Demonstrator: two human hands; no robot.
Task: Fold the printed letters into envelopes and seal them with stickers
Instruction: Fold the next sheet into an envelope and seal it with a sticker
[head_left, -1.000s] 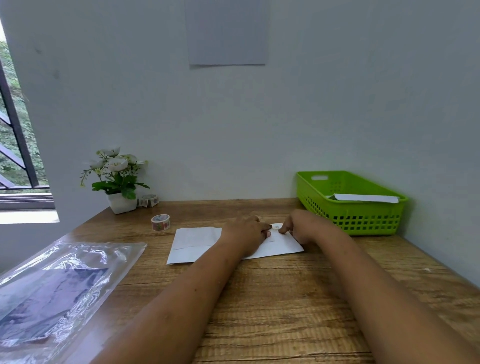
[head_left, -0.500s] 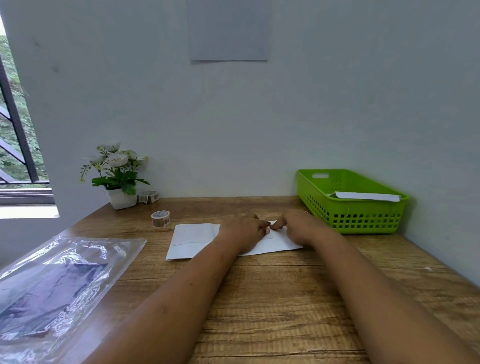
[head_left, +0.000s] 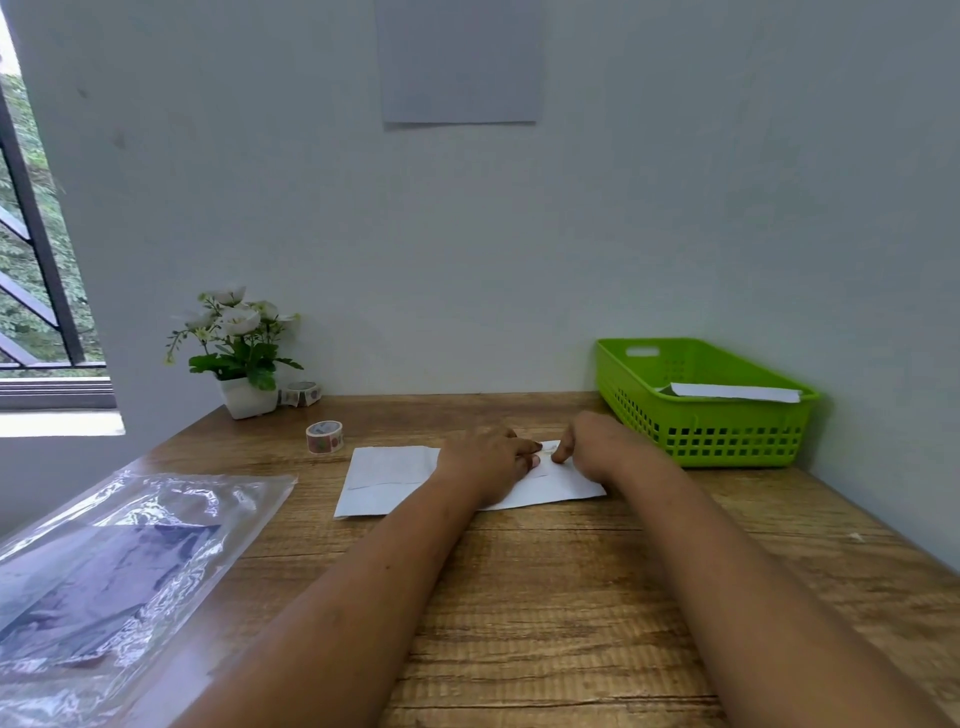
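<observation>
My left hand (head_left: 488, 460) and right hand (head_left: 595, 447) lie on the envelope (head_left: 389, 478) mid-bench (head_left: 545, 597), fingertips meeting over what may be a sticker (head_left: 548, 448); pinching or pressing, I cannot tell. Tape roll (head_left: 324, 436) and plant (head_left: 244, 353) sit left, basket (head_left: 701, 431) right, plastic bag (head_left: 104, 561) nearer me.

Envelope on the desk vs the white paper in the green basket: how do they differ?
The envelope lies flat on the wooden desk; the white paper sits in the green basket, up near its rim. Left hand and right hand both rest on the envelope; the white paper is untouched. Both are white.
</observation>
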